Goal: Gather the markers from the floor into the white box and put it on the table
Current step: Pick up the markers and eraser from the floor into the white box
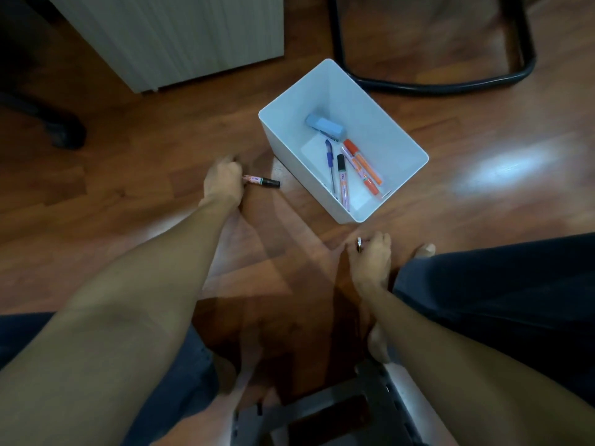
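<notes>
The left hand [223,177] grips a pink black-capped marker [261,181] on the brown wooden floor [112,175], left of the white rectangular plastic box [391,207]; the right hand [370,257] pinches a small dark marker [359,244] near it.

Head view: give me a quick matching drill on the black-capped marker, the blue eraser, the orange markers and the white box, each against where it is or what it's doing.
1 black-capped marker
2 blue eraser
3 orange markers
4 white box

A standing on the floor
B far end inside the box
C gripped by the left hand
D lying near the middle of the box

Pairs: 1-C, 2-B, 3-D, 4-A
</notes>
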Tool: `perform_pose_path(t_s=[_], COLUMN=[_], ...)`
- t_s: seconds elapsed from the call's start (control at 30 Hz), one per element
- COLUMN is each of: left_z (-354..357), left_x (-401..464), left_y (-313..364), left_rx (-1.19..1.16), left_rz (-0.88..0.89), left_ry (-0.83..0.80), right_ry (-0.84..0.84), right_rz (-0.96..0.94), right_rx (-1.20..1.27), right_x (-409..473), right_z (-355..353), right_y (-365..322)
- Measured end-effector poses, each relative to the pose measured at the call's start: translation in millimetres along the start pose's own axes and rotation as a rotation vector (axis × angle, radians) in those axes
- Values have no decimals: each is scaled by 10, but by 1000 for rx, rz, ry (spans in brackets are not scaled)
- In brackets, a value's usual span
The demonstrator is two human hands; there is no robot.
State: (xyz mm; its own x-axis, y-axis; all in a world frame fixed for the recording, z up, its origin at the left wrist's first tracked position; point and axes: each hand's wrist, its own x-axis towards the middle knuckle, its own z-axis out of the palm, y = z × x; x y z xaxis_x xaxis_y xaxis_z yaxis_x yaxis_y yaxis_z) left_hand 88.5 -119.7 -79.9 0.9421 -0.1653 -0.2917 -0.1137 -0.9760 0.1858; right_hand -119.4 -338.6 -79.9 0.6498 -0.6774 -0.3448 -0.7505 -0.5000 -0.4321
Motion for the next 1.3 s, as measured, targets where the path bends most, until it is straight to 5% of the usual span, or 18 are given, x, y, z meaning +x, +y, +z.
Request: perform_pose_path(t_s=[0.13,0.33,0.77,1.03,1.3], left_z=[88,210,-311,-1148,-1594], left_x=[-194,-608,-1141,-1041,-699], left_y=[-12,-102,-187,-47,644], left_rx=[-20,-226,-653,-733,-772], left_rz=[-36,-171,-454,-367,-225], left_ry=[-57,-190,-189,-54,-64], right_ry=[50,-116,-494,-464,-273], right_rz=[65,140,-150,-361,-338], right_rx=[-75,-131,168,370,407], right_x=[44,10,-312,-358,90], right_z=[-14,56,-135,-692,-1335], right_y=[44,40,-627,-1304,-1525])
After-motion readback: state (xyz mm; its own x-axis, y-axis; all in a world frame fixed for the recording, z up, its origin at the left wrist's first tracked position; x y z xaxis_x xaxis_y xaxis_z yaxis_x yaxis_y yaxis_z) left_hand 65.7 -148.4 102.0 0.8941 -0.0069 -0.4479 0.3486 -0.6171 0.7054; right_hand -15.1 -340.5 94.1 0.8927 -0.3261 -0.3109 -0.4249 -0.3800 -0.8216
